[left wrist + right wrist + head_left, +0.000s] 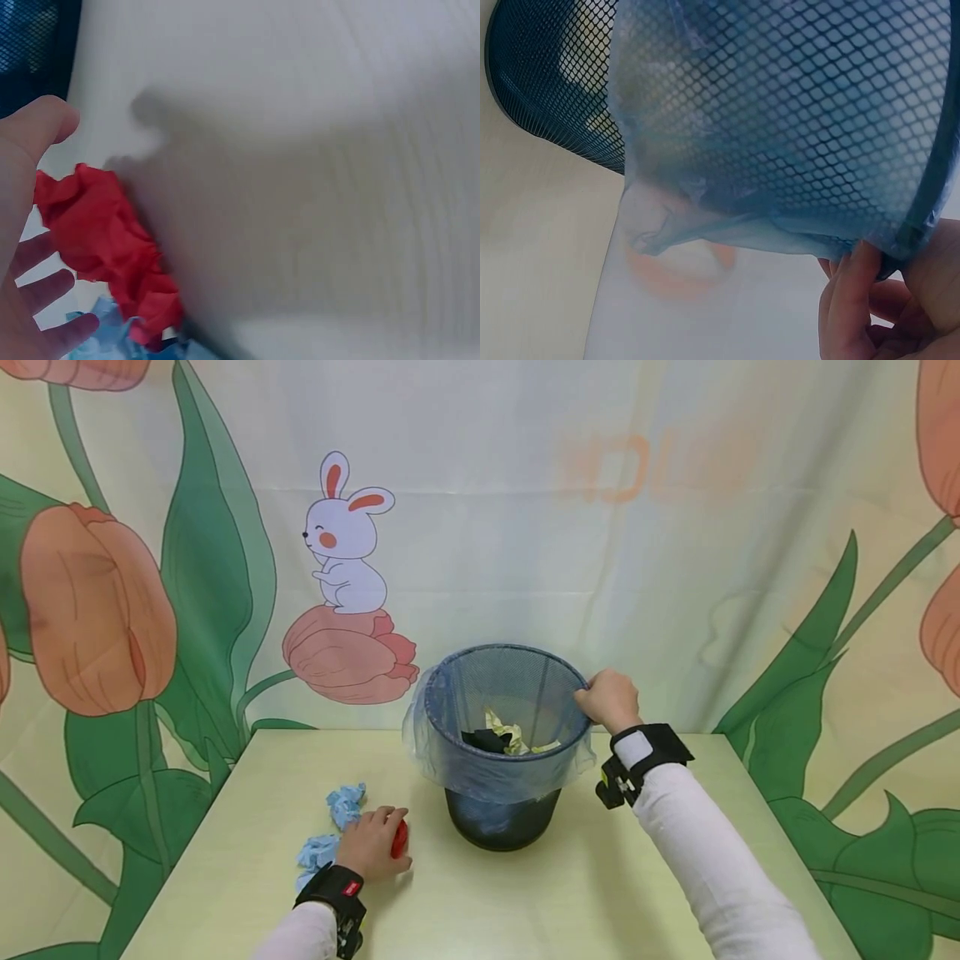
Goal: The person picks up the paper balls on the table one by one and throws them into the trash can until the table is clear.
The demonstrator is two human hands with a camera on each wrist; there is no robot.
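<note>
My left hand (pixel 372 845) is at a crumpled red paper (pixel 400 839) on the table, thumb on the near side and fingers on the far side. In the left wrist view the fingers are fairly straight and spread beside the red paper (pixel 109 244), with the thumb held apart from it. My right hand (pixel 611 700) grips the rim of a dark mesh wastebasket (pixel 504 827) on its right side, fingers curled over the edge and the thin plastic liner (pixel 697 180). Inside the basket lie crumpled yellow paper (pixel 510 735) and a black piece (pixel 486 741).
Two clumps of crumpled light blue paper (pixel 346 805) lie left of my left hand, the nearer one partly hidden by it. The basket stands upright toward the back of the pale table (pixel 525 902). Behind it hangs a curtain (pixel 510 527) printed with tulips and a rabbit.
</note>
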